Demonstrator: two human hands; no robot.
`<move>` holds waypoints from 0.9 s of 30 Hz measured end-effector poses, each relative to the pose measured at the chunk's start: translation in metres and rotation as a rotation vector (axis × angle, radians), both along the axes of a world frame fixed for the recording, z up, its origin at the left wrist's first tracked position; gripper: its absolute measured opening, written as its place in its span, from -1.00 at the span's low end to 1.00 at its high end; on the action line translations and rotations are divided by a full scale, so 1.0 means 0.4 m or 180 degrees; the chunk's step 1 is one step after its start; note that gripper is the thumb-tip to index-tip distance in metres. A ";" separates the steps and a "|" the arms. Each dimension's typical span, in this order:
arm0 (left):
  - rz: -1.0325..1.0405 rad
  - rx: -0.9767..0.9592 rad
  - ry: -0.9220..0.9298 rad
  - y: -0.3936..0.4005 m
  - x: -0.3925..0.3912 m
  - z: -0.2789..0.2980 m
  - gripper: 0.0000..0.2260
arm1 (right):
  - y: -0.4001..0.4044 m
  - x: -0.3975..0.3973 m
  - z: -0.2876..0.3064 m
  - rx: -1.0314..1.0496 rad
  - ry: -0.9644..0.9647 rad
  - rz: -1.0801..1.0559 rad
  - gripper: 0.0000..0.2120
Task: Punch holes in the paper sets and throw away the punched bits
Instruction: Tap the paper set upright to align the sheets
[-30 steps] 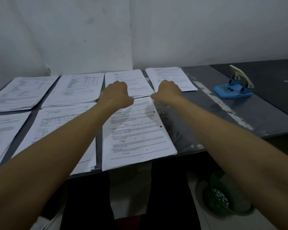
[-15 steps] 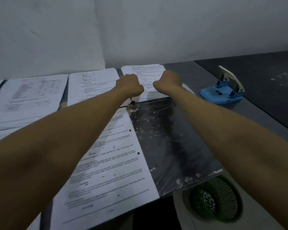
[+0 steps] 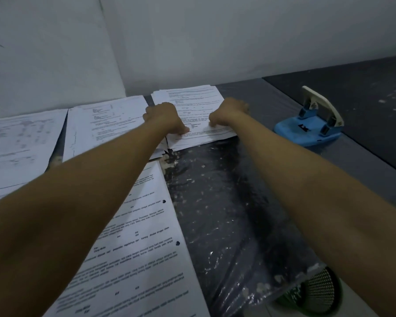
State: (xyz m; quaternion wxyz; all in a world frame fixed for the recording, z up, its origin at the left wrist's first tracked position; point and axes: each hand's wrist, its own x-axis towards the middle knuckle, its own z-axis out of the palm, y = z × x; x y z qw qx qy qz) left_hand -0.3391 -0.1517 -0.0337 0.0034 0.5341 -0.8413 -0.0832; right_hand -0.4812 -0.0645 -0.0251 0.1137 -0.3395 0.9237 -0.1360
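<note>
Fingers of both hands curl onto the far paper set [image 3: 192, 104], gripping its near edge. Left hand [image 3: 164, 120] and right hand [image 3: 229, 113] flank its middle. Hole punch [image 3: 309, 126] lies right of that set, nearer the right hand.

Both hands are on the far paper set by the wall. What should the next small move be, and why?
Probably draw that far paper set toward the hole punch. Left hand and right hand both hold its near edge, no holes show in it, while the near set already has two.

Both arms outstretched, left hand [image 3: 164, 118] and right hand [image 3: 229, 113] curled.
</note>
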 end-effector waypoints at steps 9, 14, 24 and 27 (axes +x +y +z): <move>-0.0041 -0.0154 -0.0421 -0.014 0.010 0.000 -0.16 | -0.006 -0.043 0.037 -0.0071 -0.0896 -0.0040 -0.21; -0.0073 -0.0159 -0.0497 -0.013 0.010 0.004 -0.17 | -0.003 -0.044 0.040 -0.0340 -0.1021 -0.0107 -0.33; -0.0003 0.0094 -0.0068 -0.003 0.014 0.029 -0.25 | 0.027 -0.066 0.029 -0.1835 -0.1940 -0.0093 -0.68; 0.0149 0.0333 0.0574 0.001 0.025 0.046 -0.25 | 0.052 -0.067 0.043 -0.2130 -0.2122 0.0095 -0.67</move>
